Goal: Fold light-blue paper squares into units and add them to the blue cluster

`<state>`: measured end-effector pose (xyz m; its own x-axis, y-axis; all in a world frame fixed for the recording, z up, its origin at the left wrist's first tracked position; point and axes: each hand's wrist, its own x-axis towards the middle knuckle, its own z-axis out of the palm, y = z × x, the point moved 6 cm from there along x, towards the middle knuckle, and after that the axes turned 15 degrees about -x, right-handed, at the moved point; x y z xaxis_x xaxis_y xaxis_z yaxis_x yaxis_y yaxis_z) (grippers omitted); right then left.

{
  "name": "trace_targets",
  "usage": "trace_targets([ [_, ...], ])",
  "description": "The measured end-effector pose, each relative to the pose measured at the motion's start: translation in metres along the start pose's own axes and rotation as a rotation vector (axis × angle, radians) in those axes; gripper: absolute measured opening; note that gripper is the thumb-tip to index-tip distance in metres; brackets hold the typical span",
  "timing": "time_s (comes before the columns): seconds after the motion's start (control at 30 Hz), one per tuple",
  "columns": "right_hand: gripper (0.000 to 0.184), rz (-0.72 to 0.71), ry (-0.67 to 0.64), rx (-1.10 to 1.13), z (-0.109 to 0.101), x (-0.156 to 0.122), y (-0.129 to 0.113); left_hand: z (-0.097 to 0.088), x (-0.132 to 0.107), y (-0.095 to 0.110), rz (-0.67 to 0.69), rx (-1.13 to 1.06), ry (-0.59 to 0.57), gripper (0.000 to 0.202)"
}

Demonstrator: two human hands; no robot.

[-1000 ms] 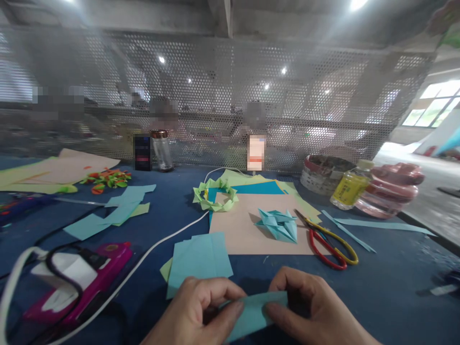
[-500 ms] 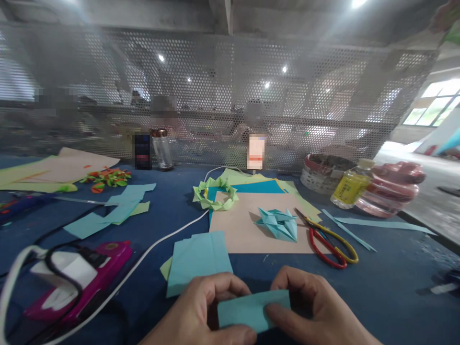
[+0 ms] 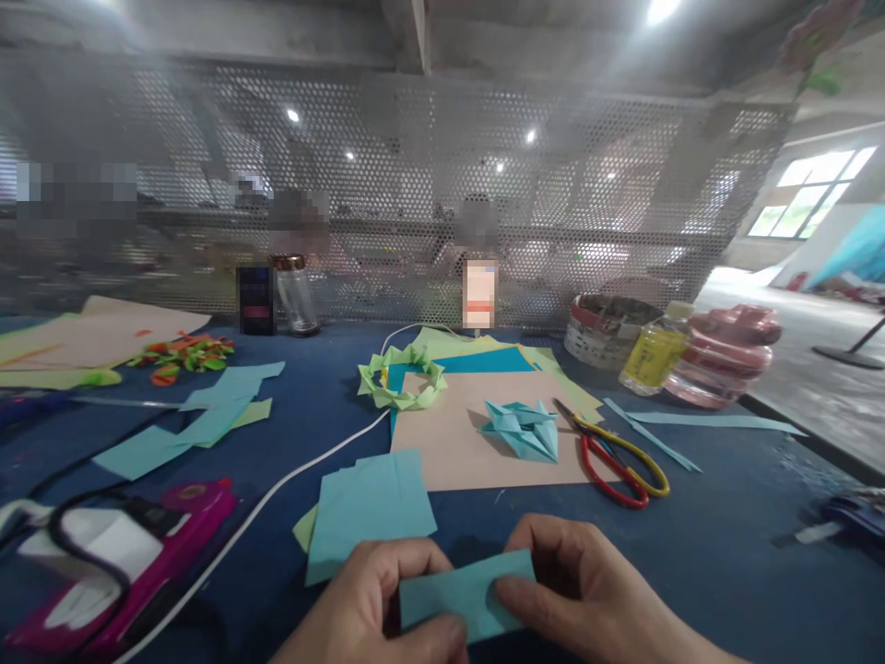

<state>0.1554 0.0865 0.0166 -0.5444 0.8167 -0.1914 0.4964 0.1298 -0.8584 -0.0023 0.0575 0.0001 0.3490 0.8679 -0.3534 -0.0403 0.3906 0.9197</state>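
Both my hands hold one folded light-blue paper piece (image 3: 465, 592) low at the front of the blue table (image 3: 691, 553). My left hand (image 3: 377, 599) pinches its left end with thumb and curled fingers. My right hand (image 3: 587, 595) grips the right end, thumb on top. Just beyond my left hand lies a small stack of light-blue paper squares (image 3: 370, 507). Farther back a folded blue paper figure (image 3: 522, 429) rests on a beige sheet (image 3: 456, 443).
Red and yellow scissors (image 3: 619, 452) lie right of the beige sheet. A green paper ring (image 3: 401, 380) sits behind it. A magenta glue gun (image 3: 121, 563) with a white cord (image 3: 277, 493) lies at left. A yellow bottle (image 3: 654, 355), a pink container (image 3: 725, 355) and tape rolls (image 3: 601, 330) stand back right. A perforated screen (image 3: 415, 184) closes the far edge.
The paper piece has turned from a tilted, edge-on strip to a flat rectangle facing me, held between both hands. The view has shifted slightly to the right.
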Motion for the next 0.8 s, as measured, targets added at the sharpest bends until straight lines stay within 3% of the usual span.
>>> trace_targets([
  [0.3,0.015,0.036,-0.035,-0.075,0.006,-0.004,-0.003,0.004,0.000,-0.004,0.000,-0.027,0.005,0.010],
  [0.8,0.024,0.062,-0.008,-0.130,0.009,-0.009,-0.011,0.010,-0.007,0.002,0.016,-0.032,0.006,0.015],
])
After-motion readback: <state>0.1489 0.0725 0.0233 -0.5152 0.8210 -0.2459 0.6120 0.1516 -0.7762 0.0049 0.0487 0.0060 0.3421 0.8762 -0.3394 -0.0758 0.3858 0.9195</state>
